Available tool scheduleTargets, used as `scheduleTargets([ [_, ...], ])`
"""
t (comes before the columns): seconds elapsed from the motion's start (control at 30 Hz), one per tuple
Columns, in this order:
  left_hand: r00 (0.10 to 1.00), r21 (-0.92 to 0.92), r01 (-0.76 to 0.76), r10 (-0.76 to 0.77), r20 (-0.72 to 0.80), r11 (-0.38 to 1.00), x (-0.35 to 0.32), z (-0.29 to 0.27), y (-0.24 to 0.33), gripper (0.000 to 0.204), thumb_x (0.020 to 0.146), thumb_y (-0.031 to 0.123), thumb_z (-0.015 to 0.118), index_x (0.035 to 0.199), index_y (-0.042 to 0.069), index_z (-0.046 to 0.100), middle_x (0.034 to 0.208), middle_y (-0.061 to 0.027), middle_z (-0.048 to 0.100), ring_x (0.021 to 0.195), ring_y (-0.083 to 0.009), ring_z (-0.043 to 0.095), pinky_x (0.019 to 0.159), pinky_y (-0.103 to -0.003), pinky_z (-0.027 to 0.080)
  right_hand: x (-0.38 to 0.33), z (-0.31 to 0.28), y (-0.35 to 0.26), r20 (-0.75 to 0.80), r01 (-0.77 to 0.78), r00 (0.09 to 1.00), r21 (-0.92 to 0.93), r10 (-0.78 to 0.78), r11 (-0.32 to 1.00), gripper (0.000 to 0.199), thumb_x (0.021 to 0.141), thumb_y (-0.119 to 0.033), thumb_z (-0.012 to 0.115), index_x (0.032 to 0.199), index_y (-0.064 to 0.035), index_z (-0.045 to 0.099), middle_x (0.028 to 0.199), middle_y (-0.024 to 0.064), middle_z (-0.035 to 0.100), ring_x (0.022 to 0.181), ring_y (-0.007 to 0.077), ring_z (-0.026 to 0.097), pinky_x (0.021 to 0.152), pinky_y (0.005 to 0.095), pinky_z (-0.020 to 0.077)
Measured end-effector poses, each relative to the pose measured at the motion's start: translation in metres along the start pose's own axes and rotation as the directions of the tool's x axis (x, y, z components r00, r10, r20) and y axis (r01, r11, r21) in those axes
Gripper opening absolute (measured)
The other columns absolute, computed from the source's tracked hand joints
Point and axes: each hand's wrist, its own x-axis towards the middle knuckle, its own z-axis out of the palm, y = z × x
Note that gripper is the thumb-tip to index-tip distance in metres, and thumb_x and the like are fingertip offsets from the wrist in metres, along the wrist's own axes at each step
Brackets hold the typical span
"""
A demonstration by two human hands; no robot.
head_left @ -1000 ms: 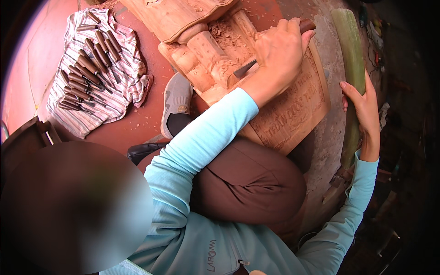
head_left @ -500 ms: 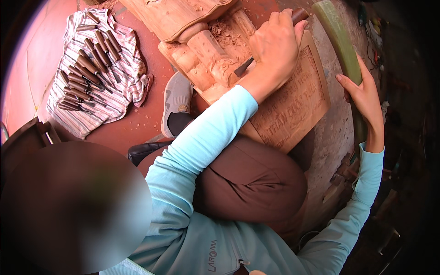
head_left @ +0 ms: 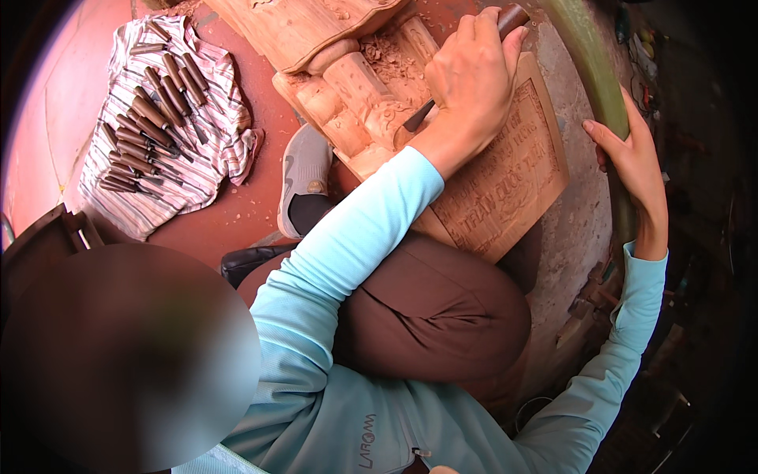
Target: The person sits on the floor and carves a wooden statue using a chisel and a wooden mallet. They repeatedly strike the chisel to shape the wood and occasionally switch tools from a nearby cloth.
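My left hand [head_left: 472,88] is wrapped round a chisel [head_left: 513,19]. The butt of its dark brown handle sticks out above the fist, and the metal blade slants down to the left, with its tip at the carved wooden piece [head_left: 359,99]. At the right, my right hand [head_left: 638,166] grips a long, pale green club-like mallet [head_left: 604,75], its far end beyond the top edge. The mallet is apart from the chisel. Below my left wrist lies a wooden panel [head_left: 482,205] with raised lettering and a patterned border, partly covered by my arm.
On the red floor [head_left: 237,31] to the left, several brown-handled carving tools [head_left: 162,110] lie on a striped cloth [head_left: 103,170]. Wood shavings [head_left: 387,59] sit in the carving's hollows. A grey shoe [head_left: 306,170] and my bent knee [head_left: 442,316] are close to the work.
The mallet has swung up and to the right, away from the chisel, its far end leaving the picture. My right hand has shifted slightly right; my left hand has moved slightly left.
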Motion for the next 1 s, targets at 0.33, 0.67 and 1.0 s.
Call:
scheduleTargets([
  [0.33, 0.993, 0.03, -0.073, 0.076, -0.092, 0.997, 0.003, -0.005, 0.001, 0.032, 0.088, 0.024, 0.059, 0.115, 0.006, 0.055, 0.088, -0.0134, 0.061, 0.07, -0.0262, 0.062, 0.059, -0.034, 0.051, 0.0, 0.002, -0.009, -0.006, 0.001, 1.0, 0.036, 0.0, 0.999, 0.063, 0.082, -0.009, 0.066, 0.139, -0.0095, 0.039, 0.076, -0.0025, 0.055, 0.055, 0.0038, 0.043, 0.048, 0.0201, 0.0365],
  [0.67, 0.99, 0.091, 0.029, -0.016, -0.143, 0.995, -0.009, 0.011, 0.0, 0.032, 0.08, 0.029, 0.066, 0.101, 0.005, 0.06, 0.08, -0.0091, 0.059, 0.069, -0.0262, 0.062, 0.056, -0.035, 0.048, 0.0, -0.002, -0.009, 0.01, 0.118, 0.993, -0.057, -0.118, 0.991, 0.063, 0.082, -0.008, 0.065, 0.139, -0.0075, 0.039, 0.08, -0.0009, 0.058, 0.056, 0.0045, 0.047, 0.05, 0.0201, 0.0403],
  [1.0, 0.998, 0.072, 0.021, -0.016, -0.068, 0.997, -0.01, 0.01, 0.005, 0.032, 0.085, 0.034, 0.062, 0.1, 0.005, 0.063, 0.082, -0.0084, 0.063, 0.067, -0.0286, 0.063, 0.056, -0.037, 0.049, -0.012, 0.0, -0.017, -0.045, -0.033, 0.998, 0.049, 0.035, 0.998, 0.064, 0.082, -0.011, 0.067, 0.138, -0.0052, 0.038, 0.07, -0.0036, 0.053, 0.053, 0.004, 0.044, 0.048, 0.0192, 0.0369],
])
